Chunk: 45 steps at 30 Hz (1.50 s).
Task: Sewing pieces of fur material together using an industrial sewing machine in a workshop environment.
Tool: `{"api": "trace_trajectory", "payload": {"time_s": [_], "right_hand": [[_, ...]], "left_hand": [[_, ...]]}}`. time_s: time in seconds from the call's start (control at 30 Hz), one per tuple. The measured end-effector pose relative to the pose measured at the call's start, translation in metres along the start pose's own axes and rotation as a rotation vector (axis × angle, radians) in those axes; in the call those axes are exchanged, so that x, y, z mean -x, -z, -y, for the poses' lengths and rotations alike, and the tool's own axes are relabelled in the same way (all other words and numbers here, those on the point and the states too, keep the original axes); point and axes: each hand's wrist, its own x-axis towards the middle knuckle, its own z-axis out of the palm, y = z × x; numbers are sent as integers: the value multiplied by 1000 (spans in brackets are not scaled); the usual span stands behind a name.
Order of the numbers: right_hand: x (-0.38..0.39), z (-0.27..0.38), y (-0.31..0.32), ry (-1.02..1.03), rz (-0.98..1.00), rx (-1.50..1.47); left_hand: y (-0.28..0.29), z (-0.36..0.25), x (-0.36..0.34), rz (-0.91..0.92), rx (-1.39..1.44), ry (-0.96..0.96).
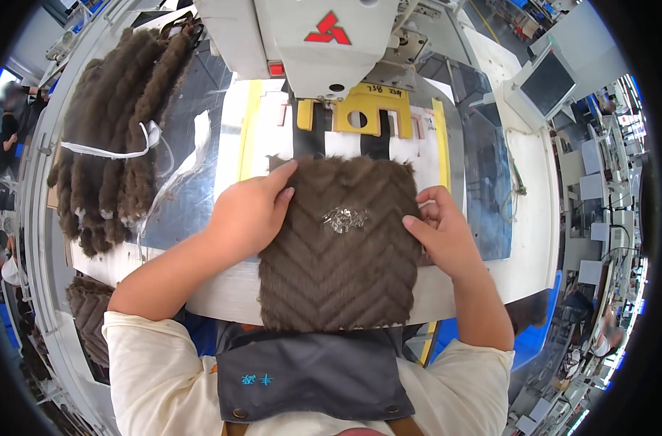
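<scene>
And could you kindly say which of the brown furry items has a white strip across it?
The upper-left bundle, where the strip lies; the central panel and lower-left pieces show none.

Machine head [331, 62]: red three-part emblem [329, 29], twelve o'clock.
Yellow plate [343, 110]: black handwritten marks [384, 90], upside down, one o'clock.
Apron [309, 396]: two blue characters [257, 379], seven o'clock.

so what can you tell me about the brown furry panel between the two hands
The furry panel is dark brown, roughly rectangular, with plush-looking pile in V-shaped ridges and a shaggy top edge. A shiny silvery patch sits in its upper middle; how it is attached can't be told. It lies spread out, face up, in front of the yellow frame, reaching the table's near edge. The left hand touches its upper left edge, the right hand its right edge.
</scene>
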Motion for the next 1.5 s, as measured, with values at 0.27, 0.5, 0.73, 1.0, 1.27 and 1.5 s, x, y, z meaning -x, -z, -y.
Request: {"api": "trace_trajectory", "payload": {"time_s": [0.27, 0.5, 0.73, 1.0, 1.27, 1.5], "right_hand": [[-6, 12, -9, 151, -177, 545], [-20, 8, 0, 234, -255, 580], [-40, 18, -3, 235, -274, 614], [-39, 12, -3, 338, -306, 670], [-65, 22, -3, 413, -295, 734], [-99, 34, 9, 436, -246, 869]], "left_hand": [[-6, -10, -30, 102, -260, -98], [-7, -19, -50, 123, -317, -102], [-21, -3, -51, -28, -364, -99], [-32, 15, -41, -287, -219, -302], [-19, 20, -70, -215, -316, -236], [-25, 23, -94, -208, -344, -221]]}}
